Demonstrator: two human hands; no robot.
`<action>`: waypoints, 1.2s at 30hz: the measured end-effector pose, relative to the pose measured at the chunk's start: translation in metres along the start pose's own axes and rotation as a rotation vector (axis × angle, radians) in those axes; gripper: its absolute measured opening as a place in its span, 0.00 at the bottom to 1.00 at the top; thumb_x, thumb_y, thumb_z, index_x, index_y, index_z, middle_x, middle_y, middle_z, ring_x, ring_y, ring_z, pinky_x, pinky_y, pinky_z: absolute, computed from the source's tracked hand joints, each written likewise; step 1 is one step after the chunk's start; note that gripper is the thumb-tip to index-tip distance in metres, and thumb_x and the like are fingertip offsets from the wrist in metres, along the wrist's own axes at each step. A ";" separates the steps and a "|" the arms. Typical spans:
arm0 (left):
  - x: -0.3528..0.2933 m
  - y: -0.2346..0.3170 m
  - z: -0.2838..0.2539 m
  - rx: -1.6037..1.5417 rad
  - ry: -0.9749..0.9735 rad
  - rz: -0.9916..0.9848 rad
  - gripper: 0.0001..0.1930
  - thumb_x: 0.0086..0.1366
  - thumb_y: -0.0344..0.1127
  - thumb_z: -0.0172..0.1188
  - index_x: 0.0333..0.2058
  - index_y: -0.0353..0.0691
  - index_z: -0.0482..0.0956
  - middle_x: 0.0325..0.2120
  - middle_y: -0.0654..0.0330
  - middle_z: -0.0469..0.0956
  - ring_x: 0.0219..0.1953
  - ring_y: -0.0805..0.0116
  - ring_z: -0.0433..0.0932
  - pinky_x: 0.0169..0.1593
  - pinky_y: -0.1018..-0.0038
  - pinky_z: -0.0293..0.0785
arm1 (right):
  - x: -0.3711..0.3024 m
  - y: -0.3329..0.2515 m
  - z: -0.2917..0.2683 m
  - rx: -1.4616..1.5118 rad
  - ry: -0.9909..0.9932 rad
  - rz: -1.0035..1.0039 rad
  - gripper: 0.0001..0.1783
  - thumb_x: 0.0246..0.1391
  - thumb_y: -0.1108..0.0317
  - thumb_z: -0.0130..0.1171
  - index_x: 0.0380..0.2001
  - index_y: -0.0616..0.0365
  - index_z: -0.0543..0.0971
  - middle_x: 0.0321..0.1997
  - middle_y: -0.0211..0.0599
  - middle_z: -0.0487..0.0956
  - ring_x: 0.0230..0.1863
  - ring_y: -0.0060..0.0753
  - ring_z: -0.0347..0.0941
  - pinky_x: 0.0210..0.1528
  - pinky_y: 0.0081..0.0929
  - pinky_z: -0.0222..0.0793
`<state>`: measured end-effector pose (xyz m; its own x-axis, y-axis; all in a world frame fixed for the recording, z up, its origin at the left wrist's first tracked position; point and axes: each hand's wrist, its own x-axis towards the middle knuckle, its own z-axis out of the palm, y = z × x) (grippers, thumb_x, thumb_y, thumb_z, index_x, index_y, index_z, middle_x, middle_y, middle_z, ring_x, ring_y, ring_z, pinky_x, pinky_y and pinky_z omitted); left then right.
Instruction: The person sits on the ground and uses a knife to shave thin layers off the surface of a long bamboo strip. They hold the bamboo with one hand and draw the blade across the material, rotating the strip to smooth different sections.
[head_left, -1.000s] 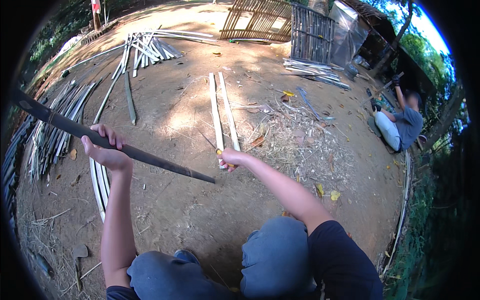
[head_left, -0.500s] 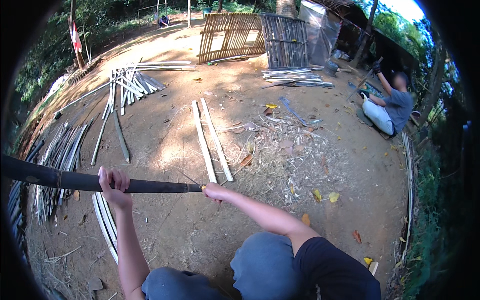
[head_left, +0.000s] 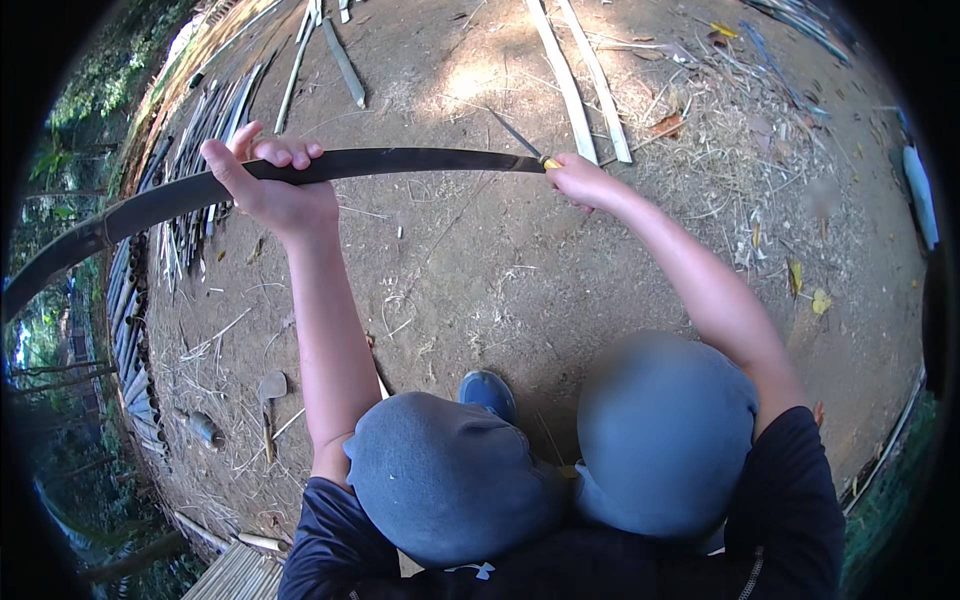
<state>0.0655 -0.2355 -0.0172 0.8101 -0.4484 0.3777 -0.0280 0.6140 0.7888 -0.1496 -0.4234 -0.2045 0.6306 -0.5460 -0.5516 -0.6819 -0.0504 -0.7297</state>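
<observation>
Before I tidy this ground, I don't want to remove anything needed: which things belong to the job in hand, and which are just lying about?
In use:
dark pole, in the left hand
yellow-handled knife, in the right hand

Apparently lying about:
short-handled tool
yellow leaf
two pale strips, though their role is unclear

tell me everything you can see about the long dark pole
The pole looks like dark brown to black bamboo, smooth, with a ringed joint toward each visible end. It is thicker on the left, where it runs to the picture's rim, and tapers rightward. Its bend may be partly the lens. The left hand holds it; its narrow end is at the right hand, which grips a yellow-handled knife. Contact there is unclear.
</observation>
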 end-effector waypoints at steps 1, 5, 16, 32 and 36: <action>-0.005 -0.005 0.007 0.073 0.120 0.033 0.27 0.64 0.64 0.55 0.32 0.41 0.71 0.13 0.69 0.61 0.18 0.74 0.64 0.32 0.71 0.66 | 0.001 0.005 0.006 -0.033 0.031 -0.028 0.17 0.55 0.62 0.49 0.43 0.64 0.71 0.24 0.37 0.74 0.19 0.31 0.71 0.17 0.31 0.66; -0.021 -0.031 0.017 0.197 0.072 0.008 0.24 0.64 0.61 0.56 0.29 0.45 0.66 0.13 0.70 0.58 0.17 0.75 0.62 0.27 0.74 0.65 | 0.007 0.027 0.041 -0.139 0.301 -0.141 0.22 0.57 0.62 0.50 0.47 0.71 0.69 0.29 0.48 0.79 0.20 0.37 0.75 0.21 0.33 0.69; -0.029 -0.030 0.030 0.168 -0.001 0.022 0.28 0.65 0.64 0.50 0.18 0.48 0.59 0.11 0.71 0.53 0.16 0.75 0.55 0.25 0.75 0.60 | -0.036 0.045 0.071 0.273 0.272 0.008 0.12 0.58 0.69 0.51 0.40 0.67 0.68 0.26 0.40 0.73 0.21 0.29 0.70 0.20 0.32 0.63; -0.026 -0.033 0.039 0.086 0.065 -0.024 0.19 0.69 0.39 0.51 0.19 0.48 0.57 0.12 0.70 0.51 0.15 0.76 0.52 0.25 0.74 0.59 | -0.021 0.045 0.042 -0.157 0.285 -0.102 0.22 0.51 0.74 0.55 0.51 0.69 0.71 0.42 0.52 0.79 0.40 0.44 0.79 0.40 0.37 0.75; -0.017 -0.033 0.023 0.093 0.164 -0.009 0.20 0.70 0.40 0.51 0.18 0.47 0.58 0.11 0.70 0.53 0.15 0.75 0.55 0.25 0.72 0.61 | -0.017 0.027 0.047 -0.168 0.257 -0.096 0.18 0.51 0.72 0.54 0.46 0.67 0.72 0.38 0.54 0.79 0.40 0.48 0.79 0.41 0.40 0.74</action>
<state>0.0388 -0.2629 -0.0383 0.8950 -0.3370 0.2922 -0.0682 0.5440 0.8363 -0.1613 -0.3764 -0.2340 0.5952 -0.7246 -0.3475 -0.6891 -0.2378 -0.6845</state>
